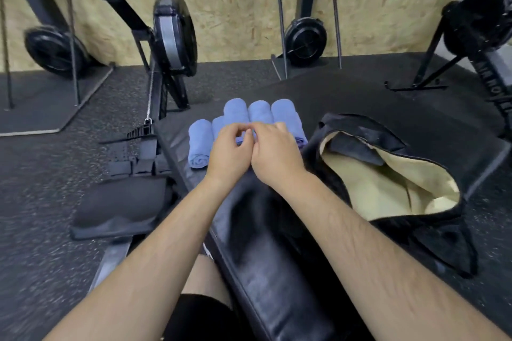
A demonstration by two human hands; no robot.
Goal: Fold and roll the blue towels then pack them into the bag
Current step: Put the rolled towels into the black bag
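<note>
Five rolled blue terry towels lie side by side, touching, on the black padded tabletop. The leftmost roll sits slightly nearer the person than the rest. Just to the right of the row, the black fabric bag with a cream lining lies on the same tabletop, its mouth gaping wide.

The left hand and right hand meet in front of the middle rolls and hide their near ends. On both hands the grip is nearly closed, with the fingers curled and the fingertips together. I cannot tell whether either grip has hold of a towel.

Black rowing machines stand on the dark speckled rubber floor against a chipboard wall.
</note>
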